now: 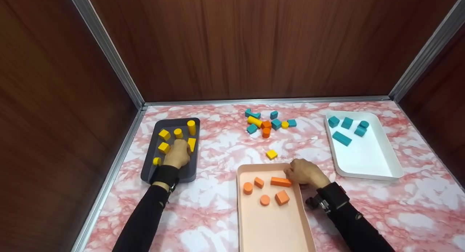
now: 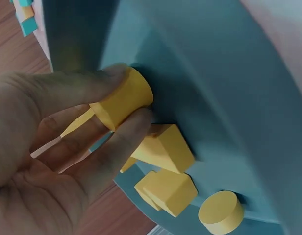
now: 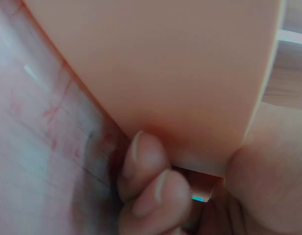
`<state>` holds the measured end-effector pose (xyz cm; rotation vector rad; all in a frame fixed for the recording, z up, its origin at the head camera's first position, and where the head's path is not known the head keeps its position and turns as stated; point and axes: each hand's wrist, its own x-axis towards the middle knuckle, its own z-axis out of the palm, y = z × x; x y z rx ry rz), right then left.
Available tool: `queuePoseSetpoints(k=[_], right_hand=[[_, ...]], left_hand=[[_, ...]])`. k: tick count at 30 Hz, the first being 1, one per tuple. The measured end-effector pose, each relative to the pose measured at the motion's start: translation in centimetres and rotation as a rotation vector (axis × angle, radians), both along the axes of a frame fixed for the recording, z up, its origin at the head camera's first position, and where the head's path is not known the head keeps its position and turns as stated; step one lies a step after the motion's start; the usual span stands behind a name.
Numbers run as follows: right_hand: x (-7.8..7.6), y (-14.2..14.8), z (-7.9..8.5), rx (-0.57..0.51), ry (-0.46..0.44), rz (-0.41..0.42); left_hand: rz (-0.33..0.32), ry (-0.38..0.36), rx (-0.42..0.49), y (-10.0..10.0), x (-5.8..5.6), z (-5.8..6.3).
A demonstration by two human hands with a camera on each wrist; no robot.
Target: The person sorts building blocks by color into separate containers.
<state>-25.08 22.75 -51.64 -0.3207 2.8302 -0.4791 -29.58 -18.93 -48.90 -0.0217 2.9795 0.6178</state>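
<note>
Inside the dark grey tray point(image 1: 192, 176), my left hand point(image 1: 177, 154) pinches a yellow block with a curved-in side point(image 2: 124, 100) between thumb and fingers, low over the tray floor. Around it stand other yellow blocks, among them a tall cylinder point(image 1: 191, 127), a cube point(image 1: 164, 147) and a short disc point(image 1: 157, 161). My right hand point(image 1: 307, 172) grips the far right corner of the peach tray point(image 1: 272, 226), its thumb over the rim and curled fingers against the outer wall point(image 3: 161, 88). An orange bar point(image 1: 280, 182) lies in that tray beside the hand, with several other orange blocks.
A white tray point(image 1: 370, 161) holding several teal blocks stands at the right. Mixed teal, yellow and orange blocks lie loose at the back middle, including a yellow cylinder point(image 1: 254, 122). A flat yellow square point(image 1: 271, 154) lies just behind the peach tray. Wooden panels point(image 1: 254, 44) enclose the marbled table.
</note>
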Motion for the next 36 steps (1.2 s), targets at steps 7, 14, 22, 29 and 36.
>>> queuePoseSetpoints(k=[7,14,22,29,36], right_hand=[[-0.1,0.3,0.1,0.000,0.023,0.012],[-0.2,0.5,0.2,-0.002,0.026,0.002],[-0.3,0.7,0.2,0.002,0.032,-0.019],[0.0,0.6,0.0,-0.008,0.026,-0.020],[0.3,-0.1,-0.4,-0.019,0.011,-0.034]], left_hand=[[-0.010,0.029,-0.011,0.4,-0.1,-0.1],[-0.040,0.039,-0.012,0.4,-0.1,0.1],[-0.026,0.070,0.046,0.9,-0.3,2.2],[-0.065,0.154,0.108,3.8,-0.8,4.3],[-0.131,0.149,0.143,8.9,-2.3,4.5]])
